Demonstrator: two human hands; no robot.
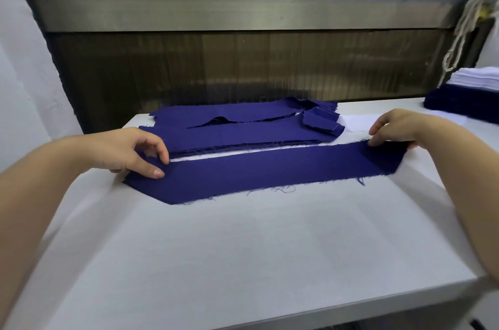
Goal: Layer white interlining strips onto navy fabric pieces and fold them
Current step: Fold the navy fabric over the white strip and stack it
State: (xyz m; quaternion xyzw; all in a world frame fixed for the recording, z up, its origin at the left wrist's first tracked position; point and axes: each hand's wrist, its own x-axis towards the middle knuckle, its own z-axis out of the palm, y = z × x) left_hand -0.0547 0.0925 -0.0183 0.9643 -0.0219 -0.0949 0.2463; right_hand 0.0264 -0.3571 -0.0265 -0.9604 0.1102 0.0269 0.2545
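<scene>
A long navy fabric strip [270, 170] with angled ends lies flat across the white table [243, 243]. My left hand [135, 151] pinches its left end at the far edge, thumb on top. At the right end my right hand [397, 127] holds the far corner with curled fingers. A thin white interlining edge [243, 152] shows just behind the strip. Behind it lies a stack of finished navy pieces [243, 132], with more navy pieces [229, 113] beyond, one with a folded end [321, 121].
At the far right a pile of white interlining [475, 77] sits on a pile of navy pieces [459, 105]. A dark machine front [243, 65] runs behind the table. A pale cord [464, 30] hangs at upper right. The table's near edge lies at lower right.
</scene>
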